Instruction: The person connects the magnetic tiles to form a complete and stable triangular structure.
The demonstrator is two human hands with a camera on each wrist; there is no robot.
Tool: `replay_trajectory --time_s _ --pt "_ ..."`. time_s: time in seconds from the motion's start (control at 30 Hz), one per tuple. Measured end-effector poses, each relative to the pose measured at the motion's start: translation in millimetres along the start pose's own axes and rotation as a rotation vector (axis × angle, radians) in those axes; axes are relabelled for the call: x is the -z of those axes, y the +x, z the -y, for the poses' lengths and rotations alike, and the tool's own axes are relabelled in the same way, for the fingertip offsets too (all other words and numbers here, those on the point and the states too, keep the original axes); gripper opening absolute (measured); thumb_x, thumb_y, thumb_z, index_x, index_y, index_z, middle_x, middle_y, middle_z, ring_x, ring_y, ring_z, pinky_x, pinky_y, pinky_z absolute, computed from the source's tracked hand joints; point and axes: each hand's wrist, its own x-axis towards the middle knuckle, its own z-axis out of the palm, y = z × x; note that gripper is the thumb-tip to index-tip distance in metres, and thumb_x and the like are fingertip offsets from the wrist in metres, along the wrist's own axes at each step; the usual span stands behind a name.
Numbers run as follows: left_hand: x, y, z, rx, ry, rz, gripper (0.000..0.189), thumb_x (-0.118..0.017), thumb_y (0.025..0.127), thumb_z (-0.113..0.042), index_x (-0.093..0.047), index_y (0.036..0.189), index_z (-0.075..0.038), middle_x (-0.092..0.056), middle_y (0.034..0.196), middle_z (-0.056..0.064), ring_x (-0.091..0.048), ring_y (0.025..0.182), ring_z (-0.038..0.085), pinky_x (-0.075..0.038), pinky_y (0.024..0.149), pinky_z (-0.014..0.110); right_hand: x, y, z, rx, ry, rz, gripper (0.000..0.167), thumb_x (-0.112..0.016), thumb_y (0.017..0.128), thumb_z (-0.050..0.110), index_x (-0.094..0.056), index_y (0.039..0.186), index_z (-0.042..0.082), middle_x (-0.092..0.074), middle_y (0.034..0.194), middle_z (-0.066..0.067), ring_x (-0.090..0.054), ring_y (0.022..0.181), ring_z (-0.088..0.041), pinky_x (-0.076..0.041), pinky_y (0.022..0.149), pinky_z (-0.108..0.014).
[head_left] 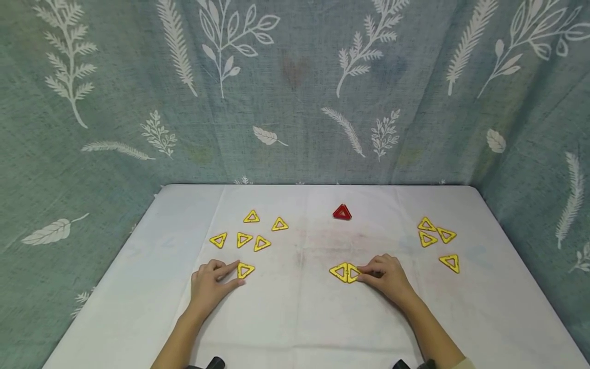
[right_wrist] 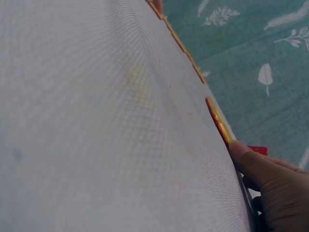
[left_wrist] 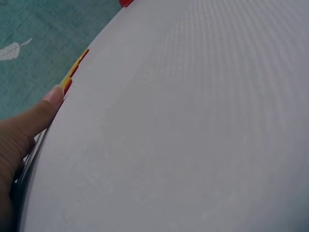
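In the head view my left hand (head_left: 209, 288) is at the front left, finger and thumb pinching a hollow yellow triangle tile (head_left: 246, 265) by two corners. Its thumb meets the tile's yellow and red edge (left_wrist: 72, 71) in the left wrist view. My right hand (head_left: 387, 277) grips another yellow triangle tile (head_left: 349, 272) right of the middle. That one stands edge to edge with a second yellow triangle tile (head_left: 345, 272), the pair forming a diamond. From the right wrist, the thumb presses the end of a yellow tile with a red underside (right_wrist: 219, 122).
A red triangle (head_left: 342, 218) lies at the back of the white table (head_left: 299, 328). Several yellow triangles (head_left: 262, 248) are spread behind my left hand. More yellow triangles (head_left: 427, 245) lie at the right. A leaf-patterned curtain (head_left: 295, 102) encloses the back and sides.
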Motion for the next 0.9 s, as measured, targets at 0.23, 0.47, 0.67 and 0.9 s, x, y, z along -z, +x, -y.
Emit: replay_trajectory --time_s 0.23,0.47,0.67,0.9 --pt "-3.9 -1.2 -6.0 0.011 -0.007 -0.001 0.053 -0.083 0.066 -0.038 -0.070 0.114 -0.018 -0.055 0.092 0.002 -0.045 0.086 0.020 -0.026 0.081 0.041 1.2 -1.2 1.0 -0.016 0.011 0.015 0.022 -0.085 0.066 0.022 -0.078 0.086 0.017 -0.061 0.073 0.018 -0.046 0.072 -0.001 -0.033 0.071 -0.027" --pt "-11.1 -4.3 -21.2 -0.021 -0.022 0.019 0.054 -0.082 0.066 -0.041 -0.070 0.113 -0.019 -0.055 0.091 -0.001 -0.045 0.085 0.019 -0.026 0.087 0.044 0.6 -0.2 1.7 -0.013 0.019 0.003 0.022 -0.085 0.065 0.021 -0.078 0.085 0.016 -0.061 0.072 0.018 -0.045 0.072 -0.001 -0.033 0.070 -0.026" --pt "-21.0 -7.9 -35.8 -0.100 -0.015 0.028 0.053 -0.082 0.064 -0.042 -0.071 0.111 -0.020 -0.051 0.085 -0.006 -0.041 0.082 0.015 -0.029 0.086 0.045 0.9 -0.3 0.9 -0.006 0.017 0.009 0.022 -0.085 0.065 0.022 -0.078 0.085 0.017 -0.062 0.073 0.017 -0.046 0.072 -0.001 -0.034 0.071 -0.027" --pt "-29.1 -8.3 -44.9 -0.150 -0.005 -0.005 0.053 -0.084 0.061 -0.041 -0.072 0.109 -0.022 -0.048 0.082 -0.009 -0.037 0.078 0.011 -0.029 0.080 0.040 2.3 0.2 0.3 0.007 0.013 0.010 0.021 -0.085 0.065 0.022 -0.078 0.085 0.017 -0.062 0.073 0.017 -0.046 0.072 -0.001 -0.034 0.071 -0.027"
